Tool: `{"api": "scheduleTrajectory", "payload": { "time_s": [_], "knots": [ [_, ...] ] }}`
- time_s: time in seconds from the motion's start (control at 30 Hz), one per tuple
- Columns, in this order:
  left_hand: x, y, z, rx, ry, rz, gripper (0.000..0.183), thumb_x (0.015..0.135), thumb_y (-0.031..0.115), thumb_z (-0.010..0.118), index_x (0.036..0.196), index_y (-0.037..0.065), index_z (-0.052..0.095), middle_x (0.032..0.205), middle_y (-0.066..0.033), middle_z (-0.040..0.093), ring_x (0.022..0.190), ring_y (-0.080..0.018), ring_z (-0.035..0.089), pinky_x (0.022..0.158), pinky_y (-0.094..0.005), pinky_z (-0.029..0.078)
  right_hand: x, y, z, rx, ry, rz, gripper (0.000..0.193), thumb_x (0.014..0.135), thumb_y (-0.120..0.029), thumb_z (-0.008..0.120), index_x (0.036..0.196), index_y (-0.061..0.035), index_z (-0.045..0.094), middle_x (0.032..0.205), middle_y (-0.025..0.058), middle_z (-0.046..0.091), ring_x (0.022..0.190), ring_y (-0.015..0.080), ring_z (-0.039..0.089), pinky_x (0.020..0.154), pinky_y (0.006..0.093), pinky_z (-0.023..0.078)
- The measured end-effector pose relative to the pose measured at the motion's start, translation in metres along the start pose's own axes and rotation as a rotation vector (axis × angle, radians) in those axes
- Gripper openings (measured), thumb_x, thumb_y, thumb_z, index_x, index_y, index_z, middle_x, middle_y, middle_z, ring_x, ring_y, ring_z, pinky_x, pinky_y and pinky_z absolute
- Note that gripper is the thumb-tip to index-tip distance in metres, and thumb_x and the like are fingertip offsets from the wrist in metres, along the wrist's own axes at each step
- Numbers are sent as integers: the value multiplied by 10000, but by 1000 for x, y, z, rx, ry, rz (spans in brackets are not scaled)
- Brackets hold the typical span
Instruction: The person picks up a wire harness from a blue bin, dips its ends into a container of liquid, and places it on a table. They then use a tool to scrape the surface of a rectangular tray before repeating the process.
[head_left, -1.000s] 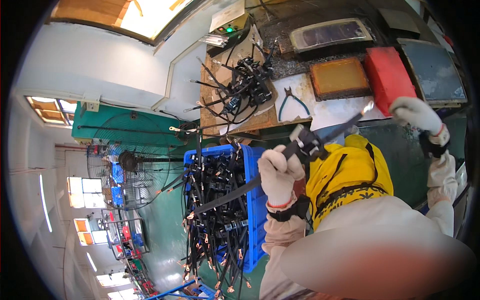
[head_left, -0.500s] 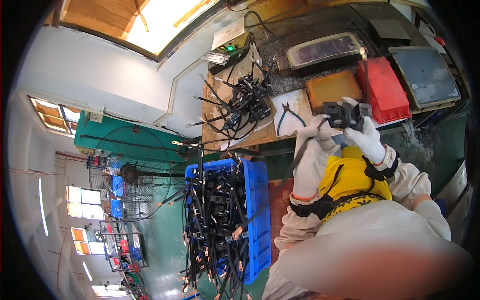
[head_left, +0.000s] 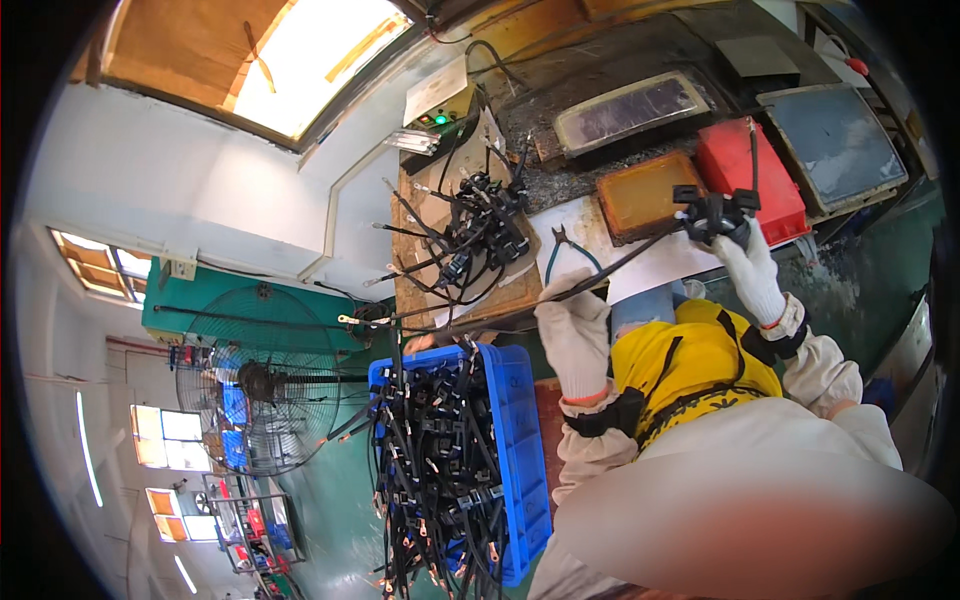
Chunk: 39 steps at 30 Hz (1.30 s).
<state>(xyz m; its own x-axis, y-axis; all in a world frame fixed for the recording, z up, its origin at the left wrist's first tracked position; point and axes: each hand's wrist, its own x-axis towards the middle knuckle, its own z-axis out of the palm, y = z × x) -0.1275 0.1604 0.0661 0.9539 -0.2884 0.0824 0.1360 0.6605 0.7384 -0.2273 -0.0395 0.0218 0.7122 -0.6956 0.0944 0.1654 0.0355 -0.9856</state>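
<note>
My right hand (head_left: pixel 750 272), in a white knit glove, is closed on a black plastic block (head_left: pixel 715 214) with clip-like ends, above the front of the bench near a red box. From that block a thick black cable (head_left: pixel 640 250) runs left. My gloved left hand (head_left: pixel 572 325) is closed around the cable partway along, its fingertips partly hidden. The cable's far end, with a copper-coloured lug (head_left: pixel 418 344), reaches over the blue crate (head_left: pixel 520 450). A second cable (head_left: pixel 753 160) rises from the block in front of the red box (head_left: pixel 745 165).
A heap of black cable assemblies (head_left: pixel 480 225) lies on the bench beside teal-handled pliers (head_left: pixel 570 255). Behind are a tray of amber material (head_left: pixel 650 195) and a grey lidded box (head_left: pixel 835 140). The crate is full of similar cables; a large fan (head_left: pixel 260 380) stands to its left.
My left hand has moved left along the cable, which now stretches straighter toward the left. My right hand, with the block, has shifted slightly right. The view has shifted a little.
</note>
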Motion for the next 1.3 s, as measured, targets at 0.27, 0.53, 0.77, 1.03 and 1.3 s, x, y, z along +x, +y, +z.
{"api": "scheduleTrajectory", "payload": {
  "time_s": [0.27,0.53,0.77,1.03,1.3],
  "knots": [
    [-11,-30,-4,-206,-228,-780,380,958,410,392,769,89,466,659,-20,455,530,-85,363,485,-220,299,8,-17,-12,49,27,-73,438,870,-118,414,1300,-39,390,911,-1,524,728,60,477,657,206,423],
    [-1,-41,-4,232,-113,-619,344,971,360,390,813,71,490,581,33,369,497,-58,336,451,-210,282,-2,8,-26,-180,-143,96,599,791,-208,531,1330,-18,351,1009,67,556,784,123,550,706,234,461],
    [11,-50,-16,509,-93,-568,333,973,301,392,869,40,571,604,41,411,514,-43,354,459,-197,288,-3,-6,-11,-220,-182,202,522,806,-190,547,1290,-56,406,885,21,576,693,68,514,624,206,442],
    [19,-61,-30,602,-129,-638,333,970,285,392,886,23,580,644,23,449,572,-63,383,528,-217,339,6,-15,-5,-240,-222,342,435,818,-198,541,1238,-115,467,827,2,583,628,56,501,547,196,416],
    [21,-71,-37,543,-81,-669,345,960,302,407,900,13,585,663,13,468,596,-71,398,556,-224,348,11,2,-9,-335,-218,312,453,822,-236,547,1247,-106,461,848,26,596,639,80,528,575,213,442]
  ]
}}
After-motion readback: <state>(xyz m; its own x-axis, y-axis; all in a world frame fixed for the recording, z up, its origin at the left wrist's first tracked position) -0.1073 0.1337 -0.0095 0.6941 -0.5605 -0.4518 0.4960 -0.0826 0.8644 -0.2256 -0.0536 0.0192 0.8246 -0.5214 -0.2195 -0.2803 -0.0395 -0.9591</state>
